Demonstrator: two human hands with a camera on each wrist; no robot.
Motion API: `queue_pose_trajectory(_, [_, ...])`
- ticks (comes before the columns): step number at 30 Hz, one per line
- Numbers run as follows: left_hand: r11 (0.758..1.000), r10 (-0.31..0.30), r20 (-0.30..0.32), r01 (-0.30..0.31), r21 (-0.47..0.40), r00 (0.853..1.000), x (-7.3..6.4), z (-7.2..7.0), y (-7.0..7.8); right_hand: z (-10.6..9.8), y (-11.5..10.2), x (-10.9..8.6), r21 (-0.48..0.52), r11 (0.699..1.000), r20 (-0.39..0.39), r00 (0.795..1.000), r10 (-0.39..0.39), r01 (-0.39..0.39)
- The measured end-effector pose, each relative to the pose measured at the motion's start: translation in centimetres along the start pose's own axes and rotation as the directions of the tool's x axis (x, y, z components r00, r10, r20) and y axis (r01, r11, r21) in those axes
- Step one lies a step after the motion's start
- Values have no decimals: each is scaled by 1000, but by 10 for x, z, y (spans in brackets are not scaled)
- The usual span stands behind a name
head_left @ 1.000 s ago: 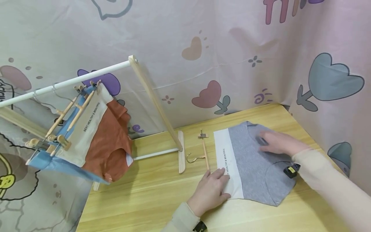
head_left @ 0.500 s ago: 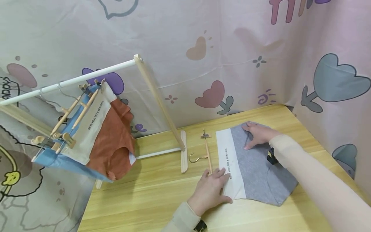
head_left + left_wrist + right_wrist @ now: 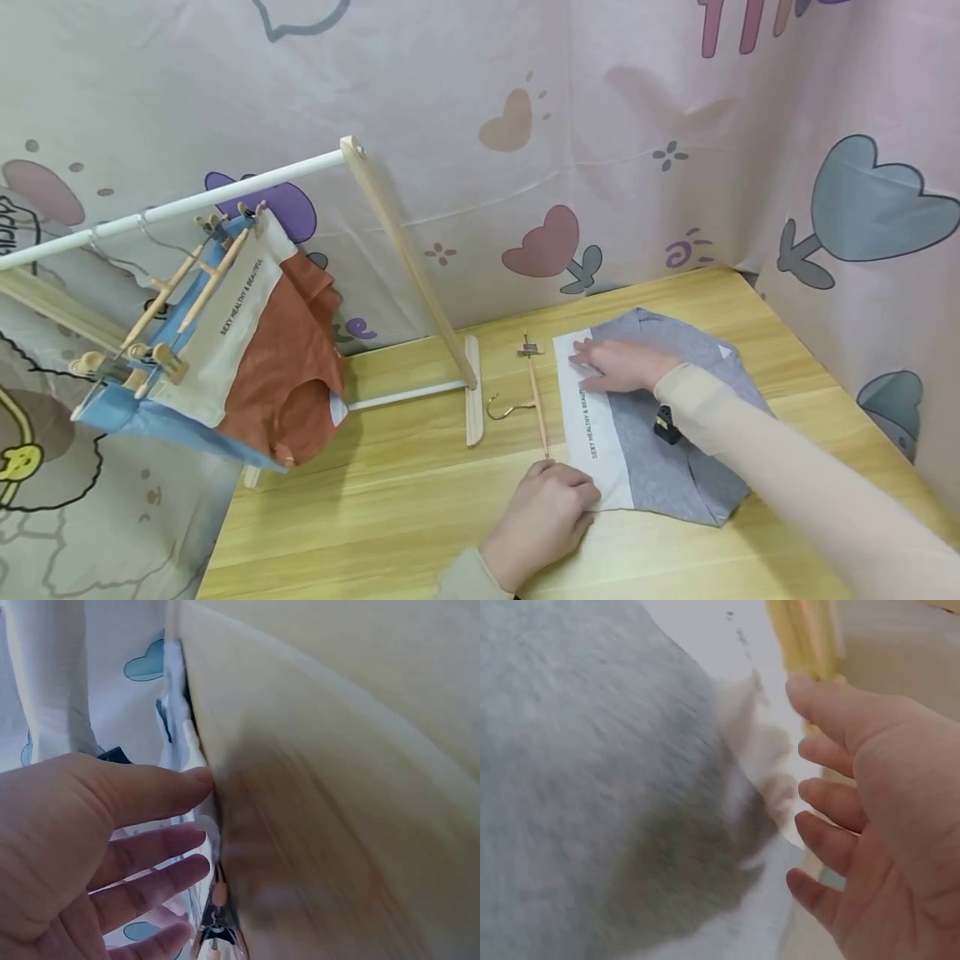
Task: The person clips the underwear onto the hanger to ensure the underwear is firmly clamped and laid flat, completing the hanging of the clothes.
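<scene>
Grey briefs with a white printed waistband lie flat on the wooden table. My right hand spreads over the far part of the waistband, fingers extended toward its edge; the right wrist view shows them loosely bent above the cloth. Beside the waistband lies a wooden clip hanger, its metal hook pointing left and its far clip in sight. At the waistband's near corner is my left hand, fingers relaxed and apart in the left wrist view, with a clip below them. In the head view this hand hides the hanger's near end.
A small drying rack with a white rail stands at the left. From it hang rust-coloured briefs and blue ones on clip hangers. The rack's foot stands close to the loose hanger. A patterned curtain encloses the table.
My right hand has moved from the grey cloth leftward to the waistband, uncovering the far right of the briefs. The left fingers have drawn in at the hanger's near end.
</scene>
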State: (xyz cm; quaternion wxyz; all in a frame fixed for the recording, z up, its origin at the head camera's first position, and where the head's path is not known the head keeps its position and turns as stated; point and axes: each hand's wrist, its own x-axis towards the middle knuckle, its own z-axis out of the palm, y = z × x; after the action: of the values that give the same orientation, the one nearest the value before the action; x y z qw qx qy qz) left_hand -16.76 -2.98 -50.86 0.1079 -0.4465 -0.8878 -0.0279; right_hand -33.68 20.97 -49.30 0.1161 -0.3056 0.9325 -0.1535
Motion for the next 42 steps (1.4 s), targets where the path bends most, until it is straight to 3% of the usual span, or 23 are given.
queue_pose_trajectory(5, [998, -21, -4, 22, 54, 1000, 0, 5, 2, 11, -2, 12, -4, 1000, 52, 998, 21, -21])
queue_pose_trajectory(12, [995, -46, -31, 48, 84, 998, -1, 9, 1, 7, -10, 11, -17, 1000, -10, 1000, 5, -5])
queue_pose_trajectory(17, [996, -42, -49, 45, 72, 998, 1, 9, -1, 3, -35, -36, -22, 998, -90, 994, -58, 56])
queue_pose_trajectory(22, [997, -48, -64, 52, 54, 997, 6, 8, -8, 20, -54, -104, 142, 989, 4, 999, -47, 46])
queue_pose_trajectory(26, [997, -46, -49, 48, 55, 998, 9, 12, -12, 40, -54, -143, 179, 983, 14, 999, -30, 26])
queue_pose_trajectory(35, [989, -115, 28, 112, 98, 993, 6, 14, -15, 51, -45, -168, 248, 969, -10, 1000, 3, 0])
queue_pose_trajectory(42, [992, -103, 46, 99, 77, 994, 5, 7, -16, 51, -39, -175, 285, 959, 8, 1000, 14, -16])
